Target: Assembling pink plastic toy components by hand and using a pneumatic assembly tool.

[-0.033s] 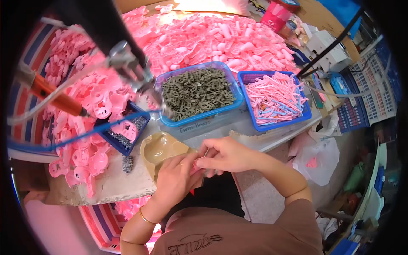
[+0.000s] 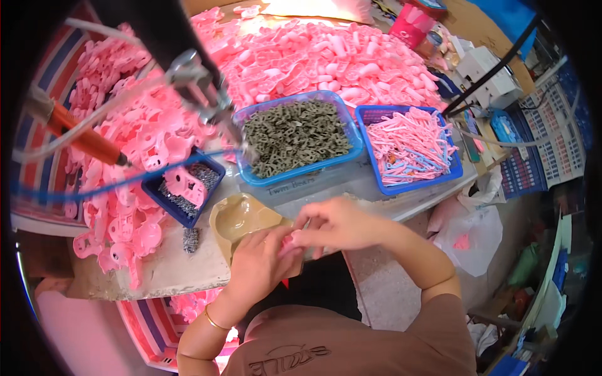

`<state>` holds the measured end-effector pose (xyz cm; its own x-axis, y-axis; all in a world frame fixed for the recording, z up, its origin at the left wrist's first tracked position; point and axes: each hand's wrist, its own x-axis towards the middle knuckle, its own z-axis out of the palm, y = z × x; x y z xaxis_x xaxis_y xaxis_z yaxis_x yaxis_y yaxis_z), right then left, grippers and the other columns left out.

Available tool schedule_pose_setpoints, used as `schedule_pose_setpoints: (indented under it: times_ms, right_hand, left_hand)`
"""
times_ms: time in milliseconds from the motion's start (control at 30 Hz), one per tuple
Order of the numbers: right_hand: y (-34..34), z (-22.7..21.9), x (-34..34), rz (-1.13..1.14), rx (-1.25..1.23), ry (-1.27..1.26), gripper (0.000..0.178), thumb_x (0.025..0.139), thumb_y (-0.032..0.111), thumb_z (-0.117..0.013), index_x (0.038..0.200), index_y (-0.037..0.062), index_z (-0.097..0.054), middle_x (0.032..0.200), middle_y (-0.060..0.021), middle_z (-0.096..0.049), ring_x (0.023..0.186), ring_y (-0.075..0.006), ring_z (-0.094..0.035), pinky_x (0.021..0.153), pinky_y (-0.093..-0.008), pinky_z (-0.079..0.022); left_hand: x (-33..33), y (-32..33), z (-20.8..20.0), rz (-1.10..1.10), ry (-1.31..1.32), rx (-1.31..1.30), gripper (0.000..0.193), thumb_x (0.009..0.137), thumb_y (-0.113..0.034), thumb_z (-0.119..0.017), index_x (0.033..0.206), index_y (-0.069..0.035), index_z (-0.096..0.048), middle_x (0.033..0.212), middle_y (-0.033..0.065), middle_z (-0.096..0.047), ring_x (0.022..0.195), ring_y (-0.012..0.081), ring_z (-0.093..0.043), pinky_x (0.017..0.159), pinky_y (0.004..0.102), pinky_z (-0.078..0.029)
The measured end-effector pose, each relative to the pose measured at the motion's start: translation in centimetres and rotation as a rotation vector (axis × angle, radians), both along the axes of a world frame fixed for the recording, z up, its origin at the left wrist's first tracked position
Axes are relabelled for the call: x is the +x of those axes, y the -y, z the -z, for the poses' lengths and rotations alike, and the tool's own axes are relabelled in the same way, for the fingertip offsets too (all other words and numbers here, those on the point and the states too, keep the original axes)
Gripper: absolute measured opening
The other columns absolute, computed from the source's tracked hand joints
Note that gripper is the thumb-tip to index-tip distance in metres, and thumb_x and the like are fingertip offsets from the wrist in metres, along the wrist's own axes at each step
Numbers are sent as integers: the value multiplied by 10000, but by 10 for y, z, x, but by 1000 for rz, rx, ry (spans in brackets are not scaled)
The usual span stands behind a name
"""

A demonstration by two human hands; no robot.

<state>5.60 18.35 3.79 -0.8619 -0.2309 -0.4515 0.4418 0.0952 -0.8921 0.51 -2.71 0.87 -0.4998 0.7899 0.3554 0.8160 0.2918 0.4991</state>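
Note:
My left hand (image 2: 256, 263) is closed around a small pink plastic part (image 2: 290, 243), mostly hidden by its fingers. It rests against the front right edge of a tan moulded holder (image 2: 238, 210) with a rounded hollow, at the table's front edge. My right hand (image 2: 342, 224) is slightly smeared, its thumb and fingers bent at the same part. Whether those fingertips grip it or only touch it is unclear. Left of the holder stands a dark blue tray (image 2: 168, 208) of small metal screws, a pink shell piece (image 2: 187, 187) lying on top.
Behind my hands stand a blue tub (image 2: 313, 170) of grey-green parts and a blue basket (image 2: 419, 183) of pink and blue sticks. Pink plastic pieces (image 2: 295, 53) heap up at the back and left. An orange screwdriver (image 2: 94, 145) and a metal-jointed arm (image 2: 197, 88) hang at left.
The right hand has shifted slightly, its fingers a little more spread beside the pink part. My left hand stays around it. The whole view has moved slightly.

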Motion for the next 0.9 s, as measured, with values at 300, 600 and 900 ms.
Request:
schedule_pose_setpoints:
  times_ms: [300,600,900]
  right_hand:
    - [-34,30,-187,373,886,-987,119,846,140,-645,920,60,-695,840,-105,-688,755,-246,-679,683,-355,-531]
    - [1,39,-274,-44,1418,-1207,132,776,145,-624,863,131,-723,995,-16,-644,1085,-198,-552,890,-360,-479]
    - [-26,29,-283,-72,1317,-1066,156,825,79,-562,981,75,-558,889,-133,-631,947,-321,-604,804,-431,-502]
  left_hand:
    - [-7,24,-12,11,148,129,323,814,-44,-704,1123,-71,-614,1092,95,-648,965,327,-594,843,409,-488]
    - [6,57,1,39,121,108,352,757,-40,-757,1089,-96,-655,1070,53,-681,990,264,-623,873,387,-502]
    - [21,59,28,198,-66,-23,346,766,-88,-623,1111,-91,-653,1231,58,-630,1078,234,-607,897,352,-515]
